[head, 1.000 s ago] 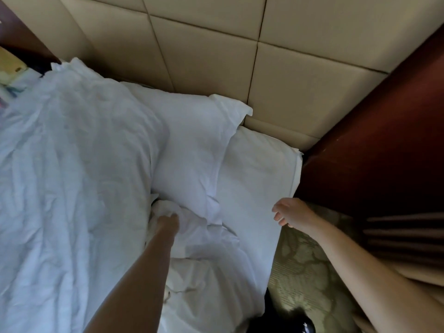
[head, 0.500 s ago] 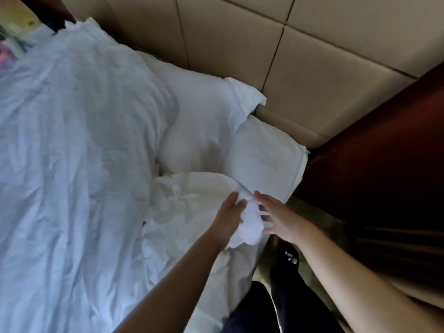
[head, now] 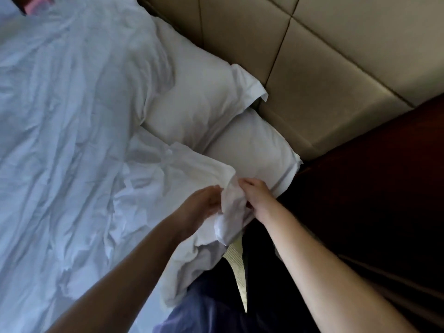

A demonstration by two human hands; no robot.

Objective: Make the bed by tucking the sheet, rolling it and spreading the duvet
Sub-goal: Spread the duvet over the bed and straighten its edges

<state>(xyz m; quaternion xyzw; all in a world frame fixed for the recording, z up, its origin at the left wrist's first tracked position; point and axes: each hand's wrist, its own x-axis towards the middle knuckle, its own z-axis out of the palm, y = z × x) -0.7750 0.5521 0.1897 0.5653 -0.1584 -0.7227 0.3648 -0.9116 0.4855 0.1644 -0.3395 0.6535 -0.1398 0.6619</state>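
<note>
- Padded wall panels (head: pixel 336 56): beige, upholstered in large squares with sunken seams, filling the top and upper right.
- Dark reddish-brown wood panel (head: pixel 384 188) on the right. It meets the padded panels along a slanted edge, and its lower part is in deep shadow.
- Floor: a narrow strip of pale patterned carpet (head: pixel 236 258) at lower centre, brightly lit.
- Pink item (head: pixel 36 4) at the top left edge, cut off and unidentifiable.
- Light: cool and bluish on the left, dim and warm on the right.

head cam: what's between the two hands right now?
A bunched corner of white bed linen, gripped by the left hand and the right hand; no bare gap, as the head view shows.
</note>
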